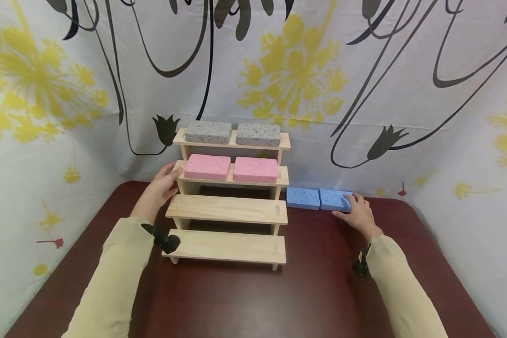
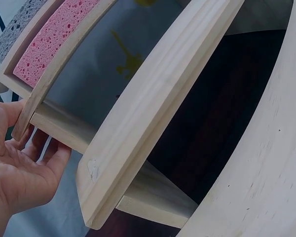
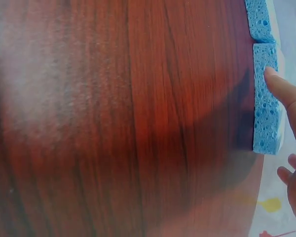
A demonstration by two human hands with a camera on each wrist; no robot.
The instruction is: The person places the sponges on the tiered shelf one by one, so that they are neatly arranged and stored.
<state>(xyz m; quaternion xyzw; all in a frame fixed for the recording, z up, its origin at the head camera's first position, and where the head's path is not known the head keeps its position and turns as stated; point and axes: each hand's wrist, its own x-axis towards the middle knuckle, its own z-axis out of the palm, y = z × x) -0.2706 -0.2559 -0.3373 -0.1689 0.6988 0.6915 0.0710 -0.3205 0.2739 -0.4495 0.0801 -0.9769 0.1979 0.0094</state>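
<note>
A four-step wooden shelf [image 1: 228, 209] stands on the dark wood table [image 1: 312, 291]. Its top step carries two grey sponges [image 1: 208, 132], the second step two pink sponges [image 1: 207, 167], and the two lower steps are bare. My left hand [image 1: 165, 182] rests against the left end of the second step, thumb on the front edge and fingers straight behind the side panel [image 2: 19, 168]. Two blue sponges lie side by side on the table right of the shelf. My right hand [image 1: 355, 210] rests its fingers on the right blue sponge [image 1: 334, 199], which lies flat [image 3: 265, 108].
A flower-printed cloth backdrop [image 1: 363, 94] closes in the table at the back and both sides. The left blue sponge [image 1: 303, 197] nearly touches the shelf's right leg. Bare tabletop stretches in front of the shelf and the hands.
</note>
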